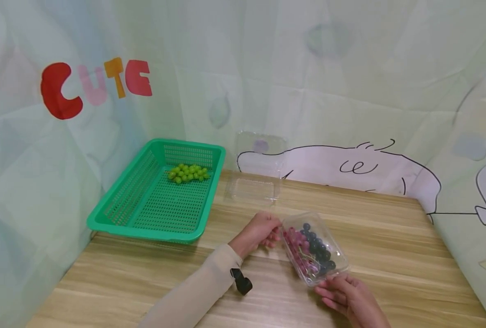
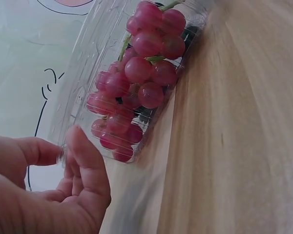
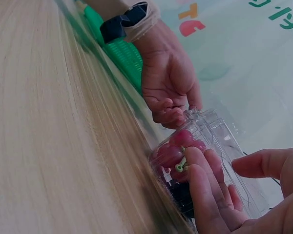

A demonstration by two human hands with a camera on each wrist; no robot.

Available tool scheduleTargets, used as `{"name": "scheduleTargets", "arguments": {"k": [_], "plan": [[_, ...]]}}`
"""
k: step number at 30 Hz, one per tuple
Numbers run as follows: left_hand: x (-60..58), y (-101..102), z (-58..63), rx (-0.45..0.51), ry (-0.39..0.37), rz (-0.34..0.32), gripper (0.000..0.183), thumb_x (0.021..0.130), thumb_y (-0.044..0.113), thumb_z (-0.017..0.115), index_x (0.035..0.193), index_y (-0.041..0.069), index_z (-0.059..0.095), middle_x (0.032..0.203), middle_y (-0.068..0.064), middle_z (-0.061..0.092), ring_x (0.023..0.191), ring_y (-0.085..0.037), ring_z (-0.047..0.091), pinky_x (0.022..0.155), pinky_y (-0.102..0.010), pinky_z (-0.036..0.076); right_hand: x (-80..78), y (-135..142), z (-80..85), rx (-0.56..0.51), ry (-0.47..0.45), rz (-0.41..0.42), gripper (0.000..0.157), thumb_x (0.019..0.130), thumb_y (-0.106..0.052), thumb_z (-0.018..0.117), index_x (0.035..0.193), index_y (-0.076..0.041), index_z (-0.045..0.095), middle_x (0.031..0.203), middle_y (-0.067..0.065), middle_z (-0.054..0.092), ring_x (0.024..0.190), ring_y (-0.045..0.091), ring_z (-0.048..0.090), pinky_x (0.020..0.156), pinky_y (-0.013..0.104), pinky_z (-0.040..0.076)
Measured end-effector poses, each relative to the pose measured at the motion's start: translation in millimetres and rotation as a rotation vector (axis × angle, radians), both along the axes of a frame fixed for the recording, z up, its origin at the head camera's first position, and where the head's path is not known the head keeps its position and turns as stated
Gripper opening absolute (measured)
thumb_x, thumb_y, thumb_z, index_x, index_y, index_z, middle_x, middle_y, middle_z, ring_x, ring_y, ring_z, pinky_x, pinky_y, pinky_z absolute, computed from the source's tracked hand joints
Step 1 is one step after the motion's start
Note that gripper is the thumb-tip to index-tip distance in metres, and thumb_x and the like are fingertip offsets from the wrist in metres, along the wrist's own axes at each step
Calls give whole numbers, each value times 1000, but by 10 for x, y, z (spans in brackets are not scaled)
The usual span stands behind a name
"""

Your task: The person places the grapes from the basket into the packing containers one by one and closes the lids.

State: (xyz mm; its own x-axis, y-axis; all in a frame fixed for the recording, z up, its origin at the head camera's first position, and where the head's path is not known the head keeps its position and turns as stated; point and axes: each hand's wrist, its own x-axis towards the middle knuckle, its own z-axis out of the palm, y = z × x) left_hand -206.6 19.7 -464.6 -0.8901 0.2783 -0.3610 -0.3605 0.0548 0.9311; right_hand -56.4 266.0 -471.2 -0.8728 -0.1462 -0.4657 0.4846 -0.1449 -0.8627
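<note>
A clear plastic clamshell box (image 1: 335, 243) lies on the table with its lid over it. Inside are a bunch of red grapes (image 2: 136, 68) and a bunch of dark grapes (image 1: 317, 246), side by side. At the box's far left corner my left hand (image 1: 261, 230) pinches the rim between thumb and finger, which shows closely in the left wrist view. My right hand (image 1: 347, 294) holds the near corner, thumb at the lid's edge and fingers along the side. Whether the lid is fully latched cannot be seen.
To the left stands a green plastic basket (image 1: 208, 207) with a bunch of green grapes (image 1: 187, 173) at its far end. A second clear clamshell box (image 1: 255, 187) stands with its lid raised by the back curtain (image 1: 235, 59). Wooden tabletop (image 1: 390, 237) extends to the right.
</note>
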Motion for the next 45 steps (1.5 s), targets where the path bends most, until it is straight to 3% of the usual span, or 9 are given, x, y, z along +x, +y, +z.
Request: {"name": "scheduleTargets", "arguments": {"k": [10,16,23,31,38,45], "plan": [[84,-51,14,-25,6,-28,14,96,8,58,86,2,65,72,-4,62,55,-9,56,45,-19,49,-55,46,27,39,14,-20,14,104,-15,50,105,-4,59,102,7,73,96,19,74,90,38,59],[139,-68,29,-31,7,-34,11,95,7,59,90,1,66,77,-6,63,55,-9,55,44,-18,47,-77,30,44,107,-5,-107,15,104,-15,47,106,-1,53,99,8,68,90,20,75,85,38,61],[176,-73,20,-35,-2,-64,15,93,6,57,81,2,66,77,-7,64,53,-8,55,42,-18,47,-111,41,48,175,13,-194,19,108,-21,43,104,-3,49,95,7,61,84,20,71,83,38,61],[213,-73,31,-42,2,-78,14,93,6,57,88,0,69,76,-4,63,53,-6,54,42,-17,46,-174,96,59,221,48,-179,25,108,-19,41,118,3,48,94,6,61,82,18,70,81,34,61],[247,-72,33,-41,-9,-96,15,92,5,58,82,0,68,73,-4,63,52,-6,53,43,-17,47,-221,115,69,245,32,-181,37,110,-20,37,132,9,44,98,8,66,81,17,71,78,31,61],[297,-60,38,-42,-3,-91,15,92,5,58,79,0,65,72,-4,62,52,-7,52,43,-16,46,-260,135,95,312,45,-173,40,109,-21,37,131,12,43,94,9,66,78,17,72,73,28,61]]}}
